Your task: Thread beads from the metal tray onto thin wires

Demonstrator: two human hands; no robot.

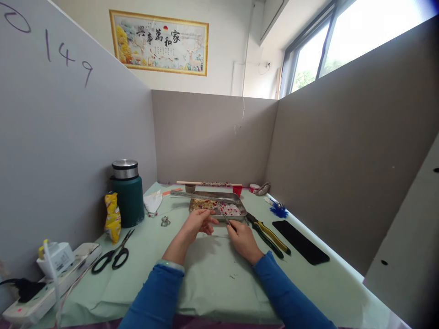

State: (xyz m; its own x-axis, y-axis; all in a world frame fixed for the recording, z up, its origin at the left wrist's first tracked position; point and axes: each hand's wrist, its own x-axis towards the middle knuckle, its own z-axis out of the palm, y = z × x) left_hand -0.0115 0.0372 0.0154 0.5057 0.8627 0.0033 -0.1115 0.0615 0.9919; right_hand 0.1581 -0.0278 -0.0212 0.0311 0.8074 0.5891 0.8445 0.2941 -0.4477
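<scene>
Low over the front edge of a metal tray [244,211] of gold, red and white beads, my two hands face each other. My left hand [197,223] has its thumb and index finger brought together at the tray; anything pinched there is too small to make out. The other fingers of that hand are loosely bent. Gripped in my right hand [243,237] is a thin metal tool like tweezers [226,219], its tip pointing up and left toward the left fingertips. Thin metal wires [192,195] lie across the tray's far side.
Right of the tray lie green-and-yellow pliers [270,235], a black flat strip [300,242] and a blue tufted item [278,209]. Scissors [115,255], a yellow packet [112,217], a green flask [127,196] and a power strip [82,256] occupy the left. A beaded stick [212,184] spans the back.
</scene>
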